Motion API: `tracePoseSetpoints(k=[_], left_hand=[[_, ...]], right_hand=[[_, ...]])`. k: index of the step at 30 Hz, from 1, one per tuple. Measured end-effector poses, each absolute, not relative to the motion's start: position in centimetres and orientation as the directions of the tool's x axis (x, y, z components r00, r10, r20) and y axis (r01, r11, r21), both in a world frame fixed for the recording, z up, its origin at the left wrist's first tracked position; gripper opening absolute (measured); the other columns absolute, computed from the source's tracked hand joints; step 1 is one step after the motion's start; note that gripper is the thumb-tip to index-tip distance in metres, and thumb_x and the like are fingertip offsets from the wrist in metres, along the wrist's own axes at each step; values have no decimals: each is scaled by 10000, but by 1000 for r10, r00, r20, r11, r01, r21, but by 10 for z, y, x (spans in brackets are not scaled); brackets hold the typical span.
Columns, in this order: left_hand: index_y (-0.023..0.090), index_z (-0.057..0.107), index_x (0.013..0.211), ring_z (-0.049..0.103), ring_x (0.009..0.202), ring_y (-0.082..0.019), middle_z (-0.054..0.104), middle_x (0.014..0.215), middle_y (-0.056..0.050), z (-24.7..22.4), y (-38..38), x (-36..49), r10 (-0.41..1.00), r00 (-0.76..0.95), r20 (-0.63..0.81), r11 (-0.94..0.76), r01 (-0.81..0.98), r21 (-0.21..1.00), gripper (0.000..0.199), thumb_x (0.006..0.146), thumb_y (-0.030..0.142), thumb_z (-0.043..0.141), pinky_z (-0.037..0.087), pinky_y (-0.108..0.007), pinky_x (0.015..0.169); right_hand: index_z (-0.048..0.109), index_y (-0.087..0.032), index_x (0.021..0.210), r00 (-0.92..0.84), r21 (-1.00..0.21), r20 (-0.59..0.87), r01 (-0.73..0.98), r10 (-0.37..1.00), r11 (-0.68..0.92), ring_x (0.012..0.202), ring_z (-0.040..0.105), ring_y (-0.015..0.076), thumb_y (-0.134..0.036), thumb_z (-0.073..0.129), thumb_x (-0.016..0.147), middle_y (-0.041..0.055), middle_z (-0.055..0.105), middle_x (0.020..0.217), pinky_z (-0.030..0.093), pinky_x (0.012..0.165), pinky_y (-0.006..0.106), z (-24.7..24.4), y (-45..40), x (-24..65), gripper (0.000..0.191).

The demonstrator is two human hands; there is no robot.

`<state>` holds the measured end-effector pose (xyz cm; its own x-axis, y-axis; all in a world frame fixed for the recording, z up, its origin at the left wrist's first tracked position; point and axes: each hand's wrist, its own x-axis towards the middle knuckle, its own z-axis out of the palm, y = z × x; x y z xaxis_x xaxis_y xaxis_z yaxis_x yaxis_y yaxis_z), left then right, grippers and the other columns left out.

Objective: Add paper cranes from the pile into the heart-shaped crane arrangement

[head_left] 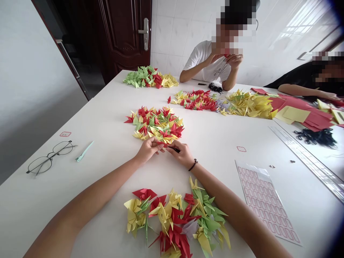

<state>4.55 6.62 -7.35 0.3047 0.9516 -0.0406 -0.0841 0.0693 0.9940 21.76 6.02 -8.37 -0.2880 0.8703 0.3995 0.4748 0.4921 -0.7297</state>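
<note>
My left hand (149, 149) pinches a small folded red paper piece (163, 144), probably a paper crane partly hidden by my fingers. My right hand (184, 154) meets it from the other side, closed around a slim black tool (174, 149) whose exact kind I cannot make out. Just beyond both hands lies a ring-like heap of red, yellow and green paper cranes (158, 122). Nearer to me, between my forearms, a looser pile of folded paper cranes (176, 222) spreads over the white table (107, 200).
Eyeglasses (51, 157) and a teal stick-like tool (85, 151) lie at left. On the right are a label sheet (266, 200), a clear ruler (309, 161) and black threads (315, 137). Farther back, more cranes (200, 99) lie before a person in white (200, 61); another sits right.
</note>
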Motion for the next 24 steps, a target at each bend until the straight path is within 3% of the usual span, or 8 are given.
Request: tracePoseSetpoints(k=[16,24], left_hand=[[149,474,717,593,581,-106,612,653,9,-75,66,46,952,303,-30,56,-75,996,253,657,309,660,391,-192,494],[146,488,736,586,588,-111,608,659,5,-72,67,46,959,283,-29,67,-123,990,277,631,318,677,404,-194,490]], right_hand=[[438,-172,620,-291,-727,394,481,872,489,469,348,68,-367,529,773,-35,439,532,315,466,201,-82,60,216,264],[513,-167,738,-314,-728,384,476,869,493,582,525,111,-361,584,735,24,602,688,418,546,225,-83,60,218,207]])
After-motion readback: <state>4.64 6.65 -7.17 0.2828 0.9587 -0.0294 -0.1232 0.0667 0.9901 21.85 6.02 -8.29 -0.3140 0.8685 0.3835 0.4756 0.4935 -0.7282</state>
